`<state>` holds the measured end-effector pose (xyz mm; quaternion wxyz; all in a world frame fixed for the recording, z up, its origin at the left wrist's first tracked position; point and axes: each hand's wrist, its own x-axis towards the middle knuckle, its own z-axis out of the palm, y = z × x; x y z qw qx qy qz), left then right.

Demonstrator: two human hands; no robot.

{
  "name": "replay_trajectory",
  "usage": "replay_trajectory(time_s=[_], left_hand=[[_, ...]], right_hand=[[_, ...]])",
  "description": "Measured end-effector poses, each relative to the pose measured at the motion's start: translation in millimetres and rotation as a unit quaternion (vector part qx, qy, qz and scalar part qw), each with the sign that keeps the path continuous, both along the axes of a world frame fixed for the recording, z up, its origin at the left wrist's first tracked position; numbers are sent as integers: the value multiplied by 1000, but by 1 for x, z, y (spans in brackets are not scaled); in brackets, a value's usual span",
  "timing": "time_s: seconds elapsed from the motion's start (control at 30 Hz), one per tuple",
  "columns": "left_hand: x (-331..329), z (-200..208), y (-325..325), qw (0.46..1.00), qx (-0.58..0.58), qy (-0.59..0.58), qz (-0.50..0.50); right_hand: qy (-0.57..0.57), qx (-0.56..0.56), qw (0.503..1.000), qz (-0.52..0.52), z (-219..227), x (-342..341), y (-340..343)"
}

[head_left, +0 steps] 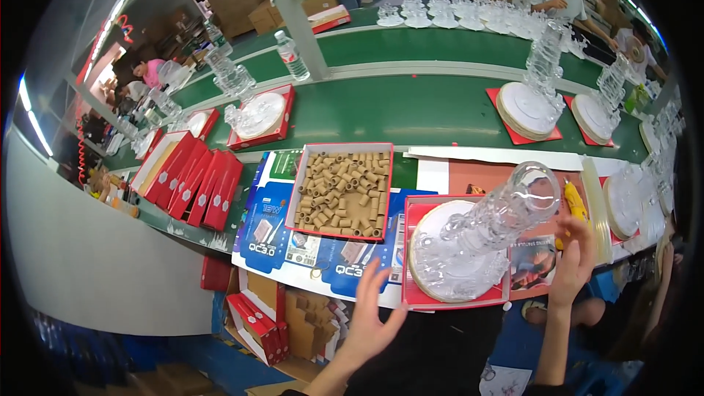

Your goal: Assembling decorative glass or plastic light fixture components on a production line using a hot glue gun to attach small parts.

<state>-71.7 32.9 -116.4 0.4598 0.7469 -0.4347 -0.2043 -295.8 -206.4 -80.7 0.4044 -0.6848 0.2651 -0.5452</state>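
A: Main thing?
B: Clear tower (490, 221), stacked ribbed glassy tiers, tilted, wide mouth up right. It stands on a round white plate (433, 264) in a flat red tray (412, 209) at the bench's near edge.
A: Hands?
B: Right hand (573, 260) just right of the tower, fingers spread loose, gripping nothing; can't tell if it touches. Left hand (372, 317) at the near edge, fingers splayed, empty, well apart from the tower.
A: Other stuff?
B: Red-rimmed box (342, 189) full of short tan cardboard tubes, matte, just left of the tray. Glossy blue cartons (273, 221) lie flat under it. Shiny red lids (194, 180) stacked slanted far left.
A: Room?
B: Green belt (411, 106) behind, smooth, bare between more towers on red mats. Tray nearly at the bench lip; narrow gap between box and tray.
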Motion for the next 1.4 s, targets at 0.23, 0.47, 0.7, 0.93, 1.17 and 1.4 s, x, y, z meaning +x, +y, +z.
replay_trajectory(time_s=[0.23, 0.47, 0.7, 0.93, 1.17, 1.4], left_hand=[[85, -33, -85, 977, 4, -213, 19], [100, -77, -110, 975, 51, -208, 63], [88, -66, -117, 985, 3, -155, 73], [104, -75, -107, 976, 61, -194, 74], [102, -79, -115, 940, 116, -312, 74], [121, -73, -122, 943, 170, -282, 37]], right_hand=[[165, 74, 957, -228, -99, -98, -47], [415, 125, 862, -262, -103, -101, -65], [491, 173, 799, -302, -106, -101, -140], [87, 421, 894, -125, -131, -124, -131], [-153, 246, 954, -82, -81, -121, -7], [-57, 171, 968, -175, -88, -107, 26]])
